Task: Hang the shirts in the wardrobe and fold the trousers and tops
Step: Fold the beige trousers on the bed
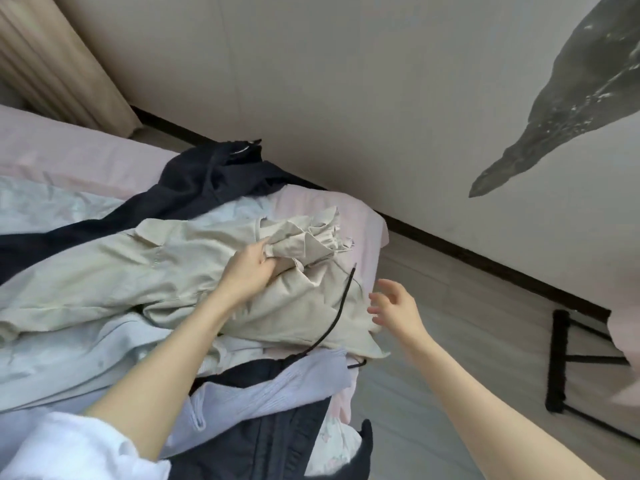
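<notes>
L hand (250, 271) gripped a bunched fold of the beige shirt (138, 271), fingers curled into the cloth. The shirt lay on top of the clothes pile on the bed (367, 230), near the bed's corner. R hand (394, 308) hovered just off the bed's edge, fingers spread & relaxed, holding nothing, close to the black hanger (341, 306) lying across the shirt. Dark navy garment (194, 188) lay on the bed behind the shirt, w/ a pale lilac top (259, 393) in front of it.

Shirt (138, 271) atop clothes pile on bed (69, 150), hanger (341, 306) on shirt
</notes>
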Motion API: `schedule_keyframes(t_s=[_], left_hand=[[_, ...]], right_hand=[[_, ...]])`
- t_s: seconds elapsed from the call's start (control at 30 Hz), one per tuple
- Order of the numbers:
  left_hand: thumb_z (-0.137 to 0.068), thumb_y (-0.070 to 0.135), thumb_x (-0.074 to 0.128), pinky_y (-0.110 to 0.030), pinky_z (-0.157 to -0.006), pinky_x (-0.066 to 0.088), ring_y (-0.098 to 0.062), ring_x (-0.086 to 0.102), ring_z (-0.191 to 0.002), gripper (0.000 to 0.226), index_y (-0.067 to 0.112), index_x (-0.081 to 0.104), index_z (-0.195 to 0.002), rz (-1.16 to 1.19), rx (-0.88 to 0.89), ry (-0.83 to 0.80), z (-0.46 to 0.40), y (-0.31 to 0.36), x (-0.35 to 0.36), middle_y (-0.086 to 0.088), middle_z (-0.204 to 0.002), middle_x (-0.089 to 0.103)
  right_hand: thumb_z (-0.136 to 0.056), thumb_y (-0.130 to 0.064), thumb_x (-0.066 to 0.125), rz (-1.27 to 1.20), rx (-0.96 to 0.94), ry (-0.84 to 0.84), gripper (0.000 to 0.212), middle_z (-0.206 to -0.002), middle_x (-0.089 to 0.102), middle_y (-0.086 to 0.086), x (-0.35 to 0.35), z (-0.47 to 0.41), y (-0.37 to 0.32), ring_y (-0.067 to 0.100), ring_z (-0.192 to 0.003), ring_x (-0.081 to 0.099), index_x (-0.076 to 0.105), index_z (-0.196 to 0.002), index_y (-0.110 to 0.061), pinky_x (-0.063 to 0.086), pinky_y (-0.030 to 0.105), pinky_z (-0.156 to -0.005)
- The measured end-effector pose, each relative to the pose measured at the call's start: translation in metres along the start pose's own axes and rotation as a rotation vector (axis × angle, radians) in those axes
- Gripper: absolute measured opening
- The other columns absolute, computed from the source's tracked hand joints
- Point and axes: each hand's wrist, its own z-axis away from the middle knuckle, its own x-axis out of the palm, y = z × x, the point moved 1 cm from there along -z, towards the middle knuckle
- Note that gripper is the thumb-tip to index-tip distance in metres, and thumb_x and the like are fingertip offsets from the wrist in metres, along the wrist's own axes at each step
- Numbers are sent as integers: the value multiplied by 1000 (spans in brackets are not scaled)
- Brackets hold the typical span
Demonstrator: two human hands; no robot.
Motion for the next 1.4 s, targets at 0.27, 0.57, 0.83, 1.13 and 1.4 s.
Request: schedule_keyframes(t_s=[0.27,0.57,0.83,1.13,1.4], left_hand=[[-91,7,53,-32,-74,45,-14,57,-78,12,13,63,-87,501,56,103,68,94,-57,0,-80,65],[-89,2,54,-14,-61,42,-1,51,-64,29,26,60,-74,563,481,244,209,268,-105,14,-67,59],[-87,42,59,-25,-67,52,-10,64,-76,20,25,69,-83,567,590,15,346,360,-97,5,-80,69],[-97,24,49,-14,-66,45,-12,56,-88,15,13,57,-104,519,440,66,408,356,-20,7,-89,61],[-98,23,45,-38,-84,45,-20,53,-88,19,6,52,-102,562,763,-104,466,497,1,-9,-94,56]], right_hand=[[-87,-37,60,-369,-174,-214,57,-126,50,-12,-30,65,-69,9,-113,53,30,-135,-44,52,31,-84],[-79,-39,66,-469,-512,-93,40,-116,63,-14,-159,197,-116,7,-106,60,50,-115,-37,41,41,-97],[-89,-18,60,-705,-798,79,5,-86,62,4,-278,340,-92,23,-76,57,58,-94,-18,47,36,-63],[-93,-17,55,-496,-798,412,12,-78,53,-3,-325,409,-4,15,-78,48,53,-81,-20,40,34,-70],[-93,-18,53,-649,-880,1000,15,-75,49,-3,-423,484,3,19,-76,48,47,-81,-26,46,48,-77]])
